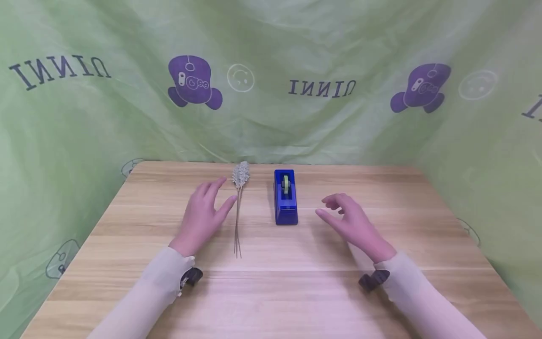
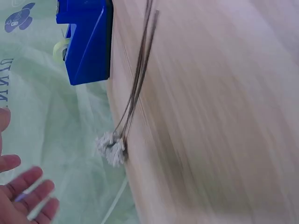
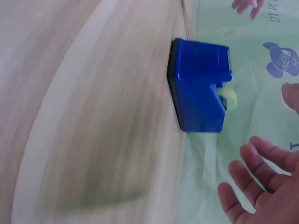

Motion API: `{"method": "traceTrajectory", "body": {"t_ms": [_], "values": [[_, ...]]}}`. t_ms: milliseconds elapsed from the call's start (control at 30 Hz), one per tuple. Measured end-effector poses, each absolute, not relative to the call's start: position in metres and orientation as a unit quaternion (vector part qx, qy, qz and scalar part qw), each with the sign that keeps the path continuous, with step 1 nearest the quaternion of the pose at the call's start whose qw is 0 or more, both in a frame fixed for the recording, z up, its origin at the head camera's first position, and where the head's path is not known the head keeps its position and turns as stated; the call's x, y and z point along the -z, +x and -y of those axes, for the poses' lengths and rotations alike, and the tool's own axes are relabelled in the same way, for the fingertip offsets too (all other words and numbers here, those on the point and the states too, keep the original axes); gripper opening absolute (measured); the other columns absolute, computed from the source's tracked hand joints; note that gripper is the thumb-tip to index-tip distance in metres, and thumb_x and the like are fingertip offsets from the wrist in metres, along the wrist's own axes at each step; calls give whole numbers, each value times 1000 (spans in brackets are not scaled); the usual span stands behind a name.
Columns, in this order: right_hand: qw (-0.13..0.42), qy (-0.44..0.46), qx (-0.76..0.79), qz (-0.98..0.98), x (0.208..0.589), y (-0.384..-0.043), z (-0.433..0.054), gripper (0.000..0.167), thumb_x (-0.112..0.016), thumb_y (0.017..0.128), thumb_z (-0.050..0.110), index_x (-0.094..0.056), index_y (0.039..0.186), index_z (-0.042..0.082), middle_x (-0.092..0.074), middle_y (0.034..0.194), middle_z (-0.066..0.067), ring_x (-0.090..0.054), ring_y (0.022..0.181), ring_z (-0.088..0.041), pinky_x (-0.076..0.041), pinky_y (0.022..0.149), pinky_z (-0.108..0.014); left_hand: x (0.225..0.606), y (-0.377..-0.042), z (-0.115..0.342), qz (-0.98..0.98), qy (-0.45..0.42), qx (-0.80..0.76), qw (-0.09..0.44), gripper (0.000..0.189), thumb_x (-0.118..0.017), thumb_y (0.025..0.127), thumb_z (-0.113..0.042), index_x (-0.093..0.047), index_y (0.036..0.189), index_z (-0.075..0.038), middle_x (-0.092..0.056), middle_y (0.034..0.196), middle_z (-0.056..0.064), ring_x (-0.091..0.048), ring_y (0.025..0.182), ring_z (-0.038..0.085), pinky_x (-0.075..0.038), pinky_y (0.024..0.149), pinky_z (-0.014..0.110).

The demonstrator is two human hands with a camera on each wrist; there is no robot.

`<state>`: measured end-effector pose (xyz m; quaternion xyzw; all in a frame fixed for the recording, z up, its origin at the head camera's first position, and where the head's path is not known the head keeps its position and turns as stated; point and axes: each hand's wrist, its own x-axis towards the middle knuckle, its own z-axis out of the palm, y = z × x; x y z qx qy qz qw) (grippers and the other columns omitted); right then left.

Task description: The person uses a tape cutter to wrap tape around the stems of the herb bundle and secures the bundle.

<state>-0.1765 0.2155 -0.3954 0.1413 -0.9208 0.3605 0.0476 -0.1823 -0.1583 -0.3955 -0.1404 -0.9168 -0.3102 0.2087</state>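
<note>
A blue tape dispenser (image 1: 286,214) with a small pale yellow-green roll (image 1: 286,184) stands near the middle of the table. To its left lies a small bunch of thin brown stems (image 1: 237,226) with a fluffy grey-white flower head (image 1: 240,174), pointing away from me. My left hand (image 1: 201,214) hovers just left of the stems, fingers loosely spread and holding nothing. Right of the dispenser is my right hand (image 1: 353,226), relaxed and apart from it, with nothing in its grasp. Both wrist views show the dispenser (image 2: 91,46) (image 3: 201,84) beyond the fingers.
The wooden table (image 1: 271,292) ends at a green cloth (image 1: 271,127) printed with purple figures and lettering, which hangs behind and along both sides. Dark wrist bands (image 1: 192,276) sit at the cuffs of the pale sleeves (image 1: 139,292).
</note>
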Motion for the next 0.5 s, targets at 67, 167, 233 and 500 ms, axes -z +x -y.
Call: {"method": "traceTrajectory", "body": {"t_ms": [67,167,233,500], "values": [[35,143,-383,912,396,-180,-209,41,-72,100,34,-67,125,2,-72,117,-15,-66,110,-29,-55,91,-39,397,-188,155,902,-150,352,200,55,-72,100,-31,-56,144,-2,-66,131,23,-63,122,40,-51,106,58],[6,140,-422,896,398,-186,-199,34,-73,99,29,-69,120,2,-75,112,-13,-68,104,-25,-55,86,-30,399,-198,148,879,-162,410,183,48,-75,98,-20,-61,139,0,-70,122,20,-67,112,35,-56,100,51],[-13,138,-443,886,400,-190,-192,31,-72,99,27,-70,118,2,-74,111,-14,-68,102,-23,-56,85,-28,402,-204,141,863,-165,445,173,44,-76,96,-15,-63,135,2,-73,115,20,-69,105,33,-58,95,46],[-60,94,-504,856,409,-202,-169,29,-72,99,21,-71,119,1,-75,114,-18,-66,102,-23,-54,86,-29,419,-224,104,813,-144,555,100,35,-75,95,-8,-69,129,-1,-75,107,18,-71,98,27,-57,85,20]]}}
